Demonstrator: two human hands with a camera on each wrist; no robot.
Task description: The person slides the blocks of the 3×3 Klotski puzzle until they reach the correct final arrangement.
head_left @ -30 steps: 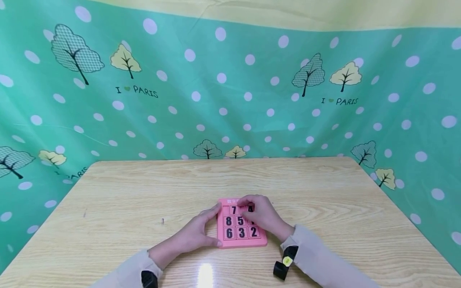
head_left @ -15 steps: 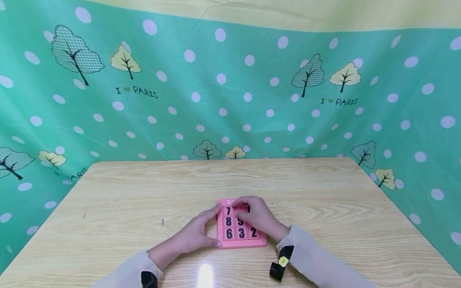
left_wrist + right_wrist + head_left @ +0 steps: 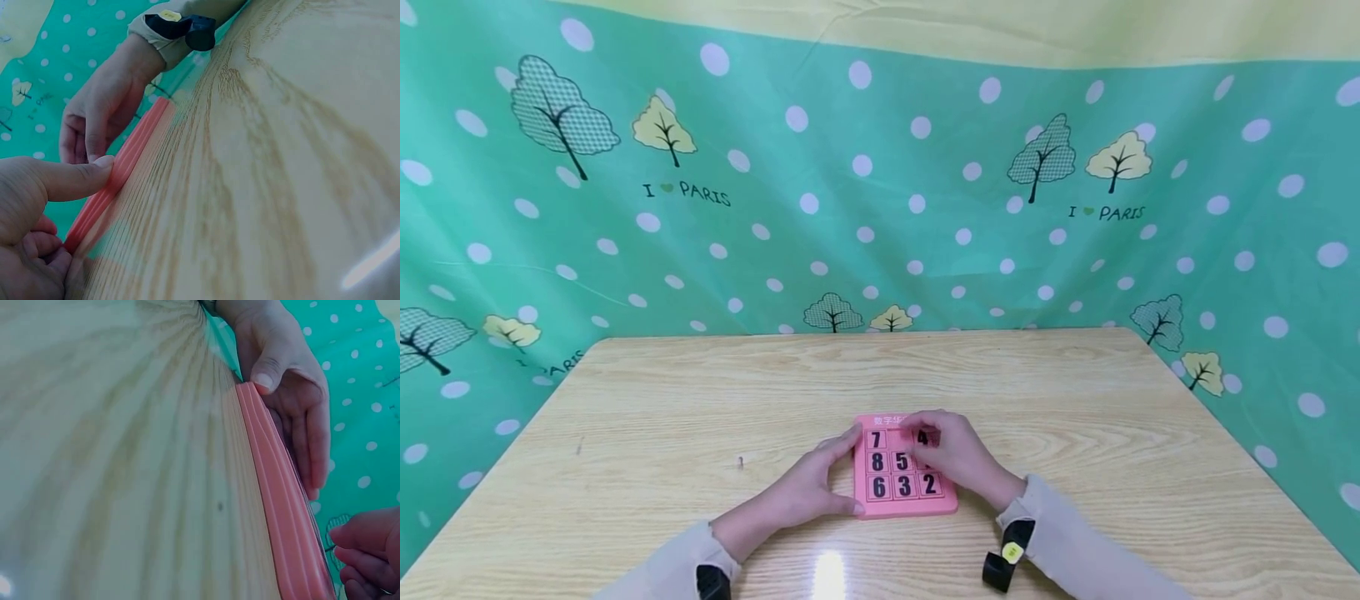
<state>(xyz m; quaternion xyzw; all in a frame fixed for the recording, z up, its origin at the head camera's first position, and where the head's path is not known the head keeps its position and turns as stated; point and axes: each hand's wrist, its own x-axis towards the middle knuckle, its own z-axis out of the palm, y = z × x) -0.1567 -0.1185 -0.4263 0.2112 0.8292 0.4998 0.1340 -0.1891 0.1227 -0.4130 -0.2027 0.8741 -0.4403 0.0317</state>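
The board [image 3: 910, 507] lies flat on the table [image 3: 700, 417]. Left hand [image 3: 808, 487]: grips the left side of the board, thumb at the near-left corner and forefinger at the far-left corner, the two spread well apart. Right hand [image 3: 961, 452]: positioned over the far right part of the board, thumb and forefinger bent, a gap visible between them; whether the fingertips touch a tile cannot be determined.

Far row of the board: tile 7 [image 3: 876, 439] at left, tile 4 [image 3: 922, 437] at right, partly covered; pink base shows between them. Middle row: tile 8 [image 3: 877, 462] at left, tile 5 [image 3: 901, 461] at centre; the right end is mostly hidden. Near row, left to right: tile 6 [image 3: 879, 487], tile 3 [image 3: 905, 486], tile 2 [image 3: 929, 484].

A black strap [image 3: 1019, 532] on the right wrist sits to the near right of the board. A green curtain [image 3: 887, 187] hangs beyond the board.
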